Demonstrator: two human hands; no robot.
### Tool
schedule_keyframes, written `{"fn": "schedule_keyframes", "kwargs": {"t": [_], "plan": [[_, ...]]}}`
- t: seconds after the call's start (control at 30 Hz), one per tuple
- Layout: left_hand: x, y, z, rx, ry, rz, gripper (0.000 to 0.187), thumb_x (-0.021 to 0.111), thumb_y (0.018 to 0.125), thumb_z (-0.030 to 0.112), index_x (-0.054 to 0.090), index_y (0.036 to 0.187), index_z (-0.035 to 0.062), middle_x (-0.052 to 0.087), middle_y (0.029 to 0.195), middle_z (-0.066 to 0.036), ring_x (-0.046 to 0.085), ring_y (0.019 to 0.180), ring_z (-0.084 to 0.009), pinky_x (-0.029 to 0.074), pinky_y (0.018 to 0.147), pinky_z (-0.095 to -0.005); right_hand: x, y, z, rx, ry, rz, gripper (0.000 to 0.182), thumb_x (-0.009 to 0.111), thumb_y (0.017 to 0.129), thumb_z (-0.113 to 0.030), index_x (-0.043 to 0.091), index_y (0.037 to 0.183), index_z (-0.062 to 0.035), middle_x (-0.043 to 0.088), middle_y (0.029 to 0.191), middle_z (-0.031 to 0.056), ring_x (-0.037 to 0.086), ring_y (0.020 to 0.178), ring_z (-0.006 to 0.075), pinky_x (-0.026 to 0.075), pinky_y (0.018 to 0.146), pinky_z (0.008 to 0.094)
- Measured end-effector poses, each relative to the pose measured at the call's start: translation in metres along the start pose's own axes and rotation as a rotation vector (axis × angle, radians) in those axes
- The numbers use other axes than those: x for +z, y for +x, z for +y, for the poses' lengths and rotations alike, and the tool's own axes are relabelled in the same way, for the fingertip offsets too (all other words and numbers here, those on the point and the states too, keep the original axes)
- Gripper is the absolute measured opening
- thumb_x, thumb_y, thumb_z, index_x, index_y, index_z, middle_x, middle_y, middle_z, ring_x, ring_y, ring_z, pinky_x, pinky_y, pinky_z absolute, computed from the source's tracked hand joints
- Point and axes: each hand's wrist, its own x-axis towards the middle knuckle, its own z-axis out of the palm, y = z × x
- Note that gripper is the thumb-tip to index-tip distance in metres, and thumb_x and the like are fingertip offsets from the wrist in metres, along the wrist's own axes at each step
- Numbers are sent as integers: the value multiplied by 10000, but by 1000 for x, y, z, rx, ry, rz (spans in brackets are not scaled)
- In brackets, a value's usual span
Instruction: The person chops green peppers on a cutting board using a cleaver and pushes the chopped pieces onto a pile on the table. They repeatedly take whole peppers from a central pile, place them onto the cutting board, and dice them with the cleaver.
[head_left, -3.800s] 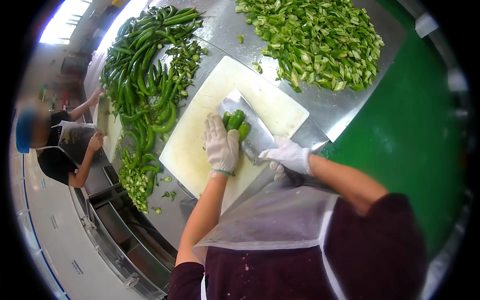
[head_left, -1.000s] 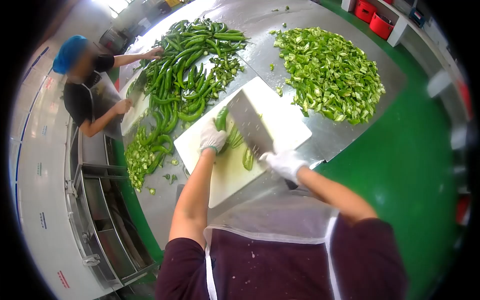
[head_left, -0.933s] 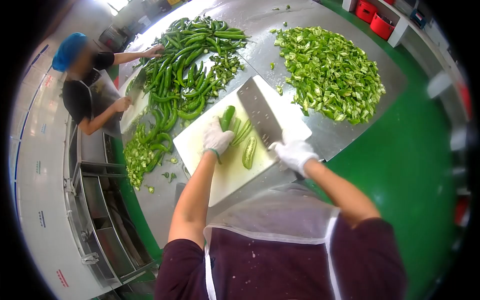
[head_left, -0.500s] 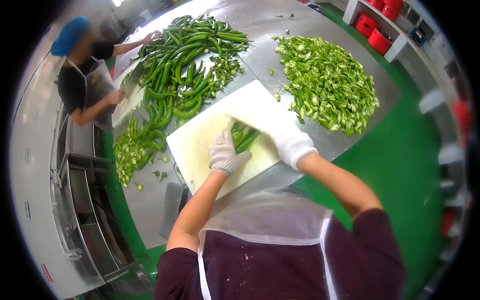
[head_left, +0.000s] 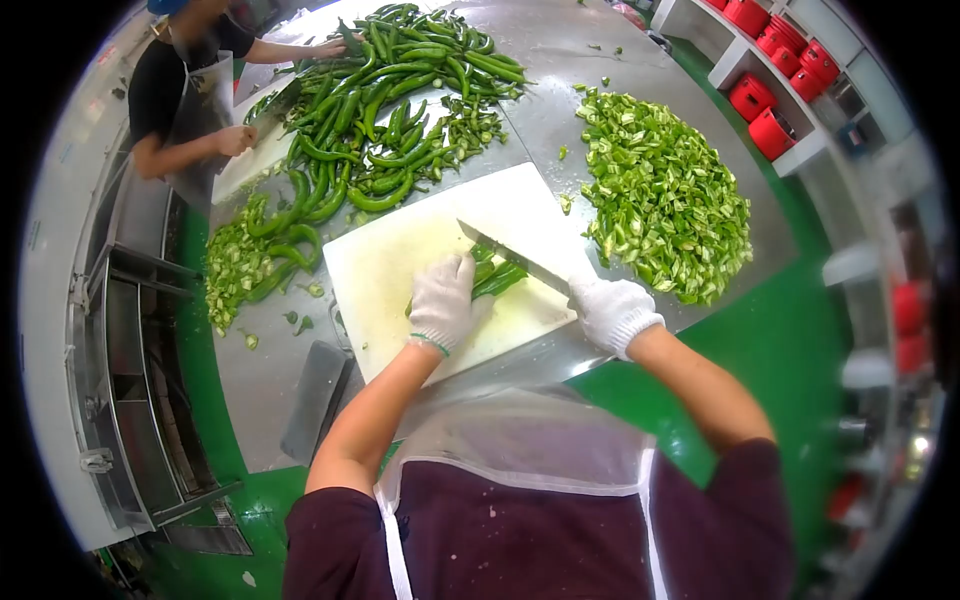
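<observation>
My right hand (head_left: pixel 612 308), in a white knit glove, is closed around the handle of a knife (head_left: pixel 522 258). Its long blade lies across the far end of a small bunch of green chili peppers (head_left: pixel 498 278). Gloved too, my left hand (head_left: pixel 443 296) presses that bunch down on the white cutting board (head_left: pixel 372 262), fingers curled over the peppers. Part of the bunch is hidden under this hand. The board sits at an angle on the metal table, near its front edge.
Chopped green peppers (head_left: pixel 665 195) are heaped right of the board. Whole green peppers (head_left: pixel 375 90) lie beyond it, with more cut pieces (head_left: pixel 235 265) at left. A grey box-like object (head_left: pixel 316 400) rests by my left arm. Across the table, a co-worker (head_left: pixel 185 90) works at another board.
The knife and my right hand have moved slightly right and down, and the blade now shows sharply instead of blurred. My left hand still holds the peppers. The whole view has shifted a little.
</observation>
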Motion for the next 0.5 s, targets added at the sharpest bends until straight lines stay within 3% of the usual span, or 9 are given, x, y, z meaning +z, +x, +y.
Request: {"fn": "schedule_keyframes", "kwargs": {"t": [0.27,0.37,0.4,0.5], "plan": [[23,-1,2,74,-120,164,536,699,831,215,563,1282,-41,613,1194,-213,588,1009,-386,477,889,-482,-9,54,-10,-89,-118,-116,211,519,925,-100,594,1120,-73,710,944,232,705,893,430,554,762,522],[16,1,2,43,-151,71,493,686,841,202,569,1255,-38,611,1219,-218,589,1038,-393,479,896,-485,36,87,-3,-250,-26,83,204,513,939,-115,597,1121,-78,710,951,234,702,883,439,555,755,521],[18,-1,1,50,-164,93,495,691,840,203,570,1257,-35,613,1220,-220,589,1052,-394,479,907,-486,25,83,-9,-174,-45,-17,214,520,949,-142,602,1137,-84,710,964,236,700,877,445,557,752,519],[21,0,-5,76,-190,140,503,707,836,207,574,1262,-25,619,1217,-224,592,1086,-398,479,939,-487,13,80,-7,-91,-3,-6,218,533,962,-184,588,1146,-81,707,962,245,695,872,456,554,752,521]]}}
